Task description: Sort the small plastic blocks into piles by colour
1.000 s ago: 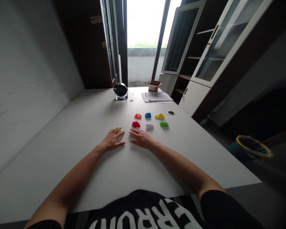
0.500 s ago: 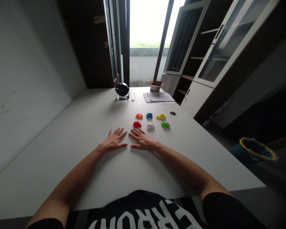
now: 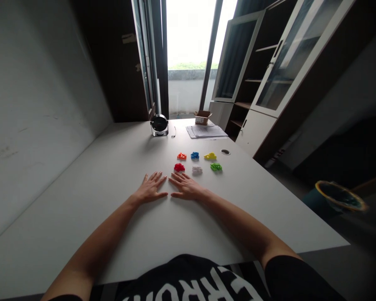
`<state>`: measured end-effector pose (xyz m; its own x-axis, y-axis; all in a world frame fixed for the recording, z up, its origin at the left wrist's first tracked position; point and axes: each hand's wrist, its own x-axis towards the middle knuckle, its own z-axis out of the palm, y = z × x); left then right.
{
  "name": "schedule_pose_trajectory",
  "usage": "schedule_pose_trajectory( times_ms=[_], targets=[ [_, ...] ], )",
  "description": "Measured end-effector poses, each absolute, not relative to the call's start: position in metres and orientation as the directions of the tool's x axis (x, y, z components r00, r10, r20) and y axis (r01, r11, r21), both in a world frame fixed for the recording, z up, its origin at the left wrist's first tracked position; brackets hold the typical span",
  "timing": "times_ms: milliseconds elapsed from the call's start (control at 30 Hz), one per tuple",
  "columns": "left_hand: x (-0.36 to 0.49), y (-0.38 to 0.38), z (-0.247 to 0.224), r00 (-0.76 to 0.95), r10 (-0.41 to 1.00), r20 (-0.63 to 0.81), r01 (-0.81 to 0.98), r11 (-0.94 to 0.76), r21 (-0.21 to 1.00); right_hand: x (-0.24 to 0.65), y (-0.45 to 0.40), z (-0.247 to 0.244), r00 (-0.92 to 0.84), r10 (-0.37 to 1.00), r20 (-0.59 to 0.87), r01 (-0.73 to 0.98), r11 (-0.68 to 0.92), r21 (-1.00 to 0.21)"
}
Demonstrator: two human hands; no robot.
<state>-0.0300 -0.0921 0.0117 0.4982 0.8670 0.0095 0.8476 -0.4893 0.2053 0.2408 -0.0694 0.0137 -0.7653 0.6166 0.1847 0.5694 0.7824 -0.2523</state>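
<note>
My left hand [image 3: 150, 187] lies flat on the white table [image 3: 138, 242], fingers spread, holding nothing. Beside it, my right hand [image 3: 185, 186] rests palm down too, fingers apart, its tips just short of a small red piece [image 3: 179, 167]. To the right of the red one, in the nearer row, are a white piece [image 3: 197, 169] and a green piece [image 3: 216, 167]. The farther row has an orange piece [image 3: 181, 156], a blue piece [image 3: 194, 155] and a yellow piece [image 3: 210, 156]. All look like little plastic toys; their exact kind is too small to tell.
Toward the back stand a round black device on a stand [image 3: 159, 125] and an open cardboard box [image 3: 203, 117] behind paper sheets [image 3: 207, 131]. A cable hole [image 3: 225, 152] is in the tabletop at right. A bin [image 3: 338, 196] stands on the floor beyond the right edge.
The camera view has tilted up slightly, so the scene sits a little lower. Both hands stay flat on the table and the coloured pieces keep their places.
</note>
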Motion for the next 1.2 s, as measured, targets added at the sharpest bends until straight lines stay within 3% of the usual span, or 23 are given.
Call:
schedule_pose_trajectory(
  times_ms=[333,867,1200],
  targets=[
    [-0.0296,-0.0926,0.0120,0.492,0.870,0.024,0.851,-0.487,0.195,0.2401,-0.0689,0.0126,-0.761,0.617,0.199,0.573,0.784,-0.239],
    [-0.0254,-0.0940,0.0144,0.463,0.885,-0.045,0.881,-0.454,0.133,0.2399,-0.0690,0.0182,-0.785,0.617,0.049,0.590,0.770,-0.244],
    [-0.0225,-0.0920,0.0142,0.457,0.889,-0.034,0.886,-0.452,0.098,0.2434,-0.0661,0.0154,-0.779,0.622,0.079,0.586,0.768,-0.259]
  ],
)
